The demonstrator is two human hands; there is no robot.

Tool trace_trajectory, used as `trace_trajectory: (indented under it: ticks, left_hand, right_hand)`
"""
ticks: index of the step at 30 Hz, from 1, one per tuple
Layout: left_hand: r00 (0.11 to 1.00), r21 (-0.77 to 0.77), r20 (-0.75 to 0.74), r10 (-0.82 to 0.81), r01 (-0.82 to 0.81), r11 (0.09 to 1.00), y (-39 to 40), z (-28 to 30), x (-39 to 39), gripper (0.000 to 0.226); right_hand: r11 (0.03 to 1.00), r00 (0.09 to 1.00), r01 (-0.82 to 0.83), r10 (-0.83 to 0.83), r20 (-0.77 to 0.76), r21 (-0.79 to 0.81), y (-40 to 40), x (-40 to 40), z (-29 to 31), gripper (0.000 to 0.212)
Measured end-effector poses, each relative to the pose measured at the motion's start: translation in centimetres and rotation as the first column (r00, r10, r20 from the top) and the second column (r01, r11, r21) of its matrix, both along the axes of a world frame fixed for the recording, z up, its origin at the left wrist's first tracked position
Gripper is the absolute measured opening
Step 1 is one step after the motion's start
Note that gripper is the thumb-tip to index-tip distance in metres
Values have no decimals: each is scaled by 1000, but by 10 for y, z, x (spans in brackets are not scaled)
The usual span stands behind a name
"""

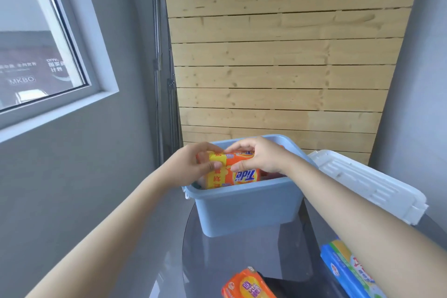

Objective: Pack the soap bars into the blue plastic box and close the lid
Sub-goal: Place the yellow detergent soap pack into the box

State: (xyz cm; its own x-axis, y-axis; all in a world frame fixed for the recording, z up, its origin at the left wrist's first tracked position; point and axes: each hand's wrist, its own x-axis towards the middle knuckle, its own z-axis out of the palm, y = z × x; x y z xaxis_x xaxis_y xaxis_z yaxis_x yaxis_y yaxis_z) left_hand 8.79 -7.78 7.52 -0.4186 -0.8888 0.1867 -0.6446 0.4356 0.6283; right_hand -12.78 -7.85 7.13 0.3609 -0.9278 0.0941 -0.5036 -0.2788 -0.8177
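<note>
Right now I have both hands over the blue plastic box (244, 208), which sits on the dark glossy tabletop (229, 256) in front of the wooden slat wall (285, 55). My left hand (193, 162) and right hand (261, 156) hold one orange and yellow Tide soap pack (232, 167) between them, at the box's open top, its lower part already below the rim. The fingers (212, 166) of my left hand are curled round the yellow left end of the pack, thumb on the near face. My right hand grips the orange right end from above, its fingers hooked over the far edge and its thumb pressed against the front just above the Tide lettering. The pack stands on its long edge with the printed face turned toward me, and it leans slightly. Beneath and beside it I can make out more coloured wrapping inside the box, but I cannot tell what those items are. The white lid (370, 184) is off the box and lies tilted just to the right of it, its near corner hanging past the tabletop's edge. On the tabletop close to me lies another orange soap bar (246, 284), cut off by the bottom of the view, and a blue and green soap pack (348, 273) lies to the right, partly hidden under my right forearm. A grey wall with a window (36, 38) fills the left side.
</note>
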Motion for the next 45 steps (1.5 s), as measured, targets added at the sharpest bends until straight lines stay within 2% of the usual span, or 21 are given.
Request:
trace_trajectory:
  ticks: [7, 11, 14, 18, 25, 30, 32, 37, 40, 42, 45]
  left_hand:
    - [995, 33, 100, -5, 1, 999, -7, -17, 8, 35]
    - [984, 22, 179, 6, -11, 1000, -6, -23, 17, 35]
    - [964, 4, 265, 6, -7, 1000, -7, -23, 19, 26]
    - [980, 27, 200, -9, 4, 1000, -4, -26, 13, 27]
    - [977, -22, 200, 68, -65, 998, -1, -29, -5, 26]
    - [957, -49, 279, 80, -69, 996, -6, -26, -17, 28]
    - [961, -62, 264, 82, -68, 996, -6, -25, -18, 28]
    - [962, -45, 259, 86, -77, 996, -8, -23, -21, 25]
    - [961, -33, 265, 84, -78, 996, -11, -23, -23, 24]
    - [948, -35, 304, 90, -83, 996, -13, -22, -26, 24]
    - [912, -36, 400, 86, -78, 996, -14, -24, -29, 24]
  right_hand:
    - [999, 995, 1, 3, -103, 41, -7, 4, -15, 47]
    - [992, 966, -90, 108, -234, 87, -3, 3, -15, 35]
    - [1000, 960, -6, 12, -281, 20, 0, -1, -15, 34]
    - [988, 965, 154, -153, -214, -10, 3, 3, -20, 38]
    - [969, 967, 219, -201, -153, 111, 3, 7, -10, 37]
    - [967, 943, 233, -199, -266, 106, 4, 9, -13, 33]
    - [960, 955, 240, -206, -214, 146, 4, 9, -12, 31]
    - [890, 972, 176, -226, 70, 421, 4, 8, -10, 30]
    - [870, 968, 158, -231, 102, 466, 0, 5, -13, 33]
    - [875, 975, 175, -218, 43, 452, -3, 6, -13, 32]
    - [920, 960, 251, -198, -196, 300, -7, 9, -16, 32]
